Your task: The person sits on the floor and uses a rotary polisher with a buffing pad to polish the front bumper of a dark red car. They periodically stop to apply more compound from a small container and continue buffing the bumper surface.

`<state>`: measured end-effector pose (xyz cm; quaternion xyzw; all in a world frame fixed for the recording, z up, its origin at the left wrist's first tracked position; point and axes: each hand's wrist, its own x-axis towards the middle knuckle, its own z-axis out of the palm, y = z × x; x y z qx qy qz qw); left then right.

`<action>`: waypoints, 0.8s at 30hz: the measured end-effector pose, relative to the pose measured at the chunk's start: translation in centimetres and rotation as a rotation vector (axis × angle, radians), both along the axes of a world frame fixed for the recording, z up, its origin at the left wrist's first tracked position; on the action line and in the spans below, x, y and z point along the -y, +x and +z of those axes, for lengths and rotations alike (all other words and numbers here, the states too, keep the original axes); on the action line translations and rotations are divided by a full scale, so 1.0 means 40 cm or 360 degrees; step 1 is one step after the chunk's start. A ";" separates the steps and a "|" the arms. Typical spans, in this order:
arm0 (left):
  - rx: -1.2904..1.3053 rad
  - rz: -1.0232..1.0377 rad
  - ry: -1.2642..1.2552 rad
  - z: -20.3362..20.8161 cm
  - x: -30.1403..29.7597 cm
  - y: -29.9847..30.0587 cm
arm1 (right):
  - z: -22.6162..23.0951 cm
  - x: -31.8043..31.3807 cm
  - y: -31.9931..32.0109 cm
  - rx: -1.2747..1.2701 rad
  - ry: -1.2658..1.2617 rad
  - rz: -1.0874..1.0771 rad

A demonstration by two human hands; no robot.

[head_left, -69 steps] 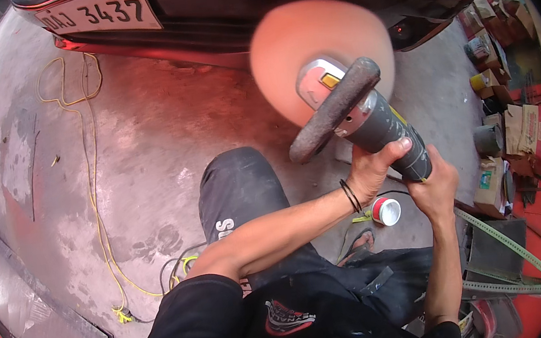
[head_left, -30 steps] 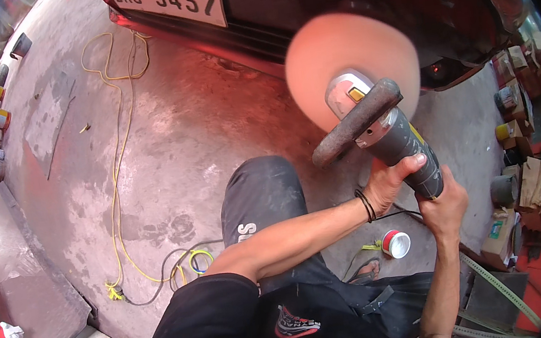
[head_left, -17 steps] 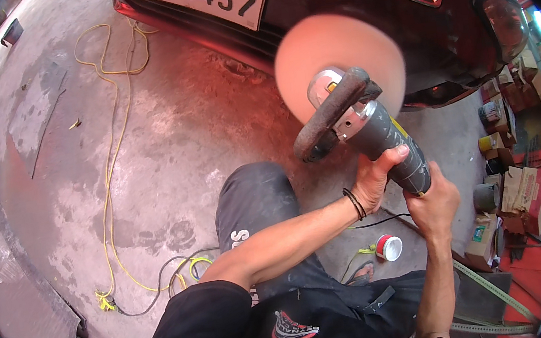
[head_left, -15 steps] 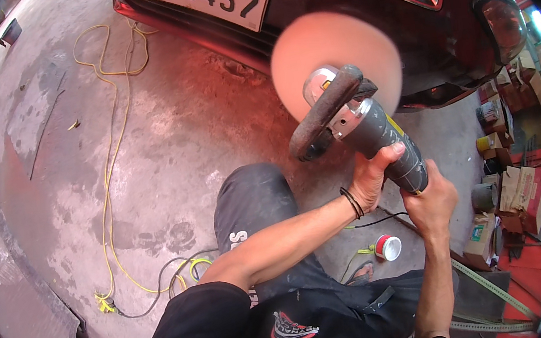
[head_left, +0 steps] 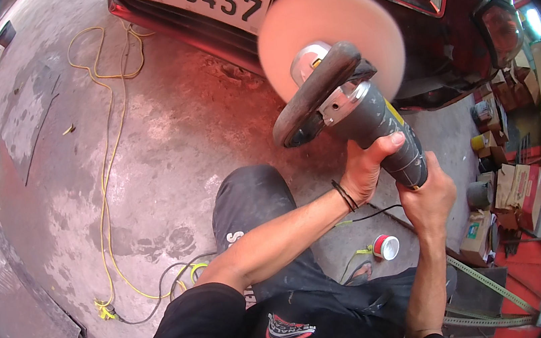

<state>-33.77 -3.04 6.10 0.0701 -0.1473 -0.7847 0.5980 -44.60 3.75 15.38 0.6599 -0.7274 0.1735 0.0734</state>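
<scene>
A dark rotary polisher (head_left: 372, 112) with a looped front handle is held in both hands before a car. Its round pale pad (head_left: 348, 31) looks smeared, as if spinning, and overlaps the dark bumper (head_left: 442, 56); whether pad and bumper touch is hard to tell. My left hand (head_left: 368, 169) is closed around the underside of the polisher's body, thumb laid along the side. Wrapped about the rear end of the body is my right hand (head_left: 430, 195). The white number plate (head_left: 203, 1) and the right-hand lamp (head_left: 502, 29) of the car flank the pad.
A yellow extension cord (head_left: 105, 182) loops over the concrete floor at left, its plug (head_left: 105, 309) near a dark cable. A small round tin (head_left: 385, 247) stands by my foot. Cardboard boxes (head_left: 519, 189) and cans line the right side. Grey panels (head_left: 12, 288) lean at far left.
The polisher and its pad have shifted slightly up and left across the bumper. Both hands keep their hold and have moved a little with it.
</scene>
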 end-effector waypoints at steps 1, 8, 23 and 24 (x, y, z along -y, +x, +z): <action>0.0014 -0.0013 -0.0021 0.007 0.003 0.001 | 0.003 0.000 0.002 0.0009 -0.0007 -0.0006; 0.0163 0.0088 -0.0206 0.051 0.015 -0.040 | 0.016 -0.009 -0.038 0.0140 -0.0113 -0.0038; 0.1167 0.0106 -0.0647 -0.045 -0.052 -0.295 | -0.455 -0.148 -0.373 0.1033 -0.0216 -0.0203; 0.1283 0.0101 -0.0683 -0.055 -0.038 -0.277 | -0.498 -0.123 -0.345 0.1212 -0.0347 -0.0125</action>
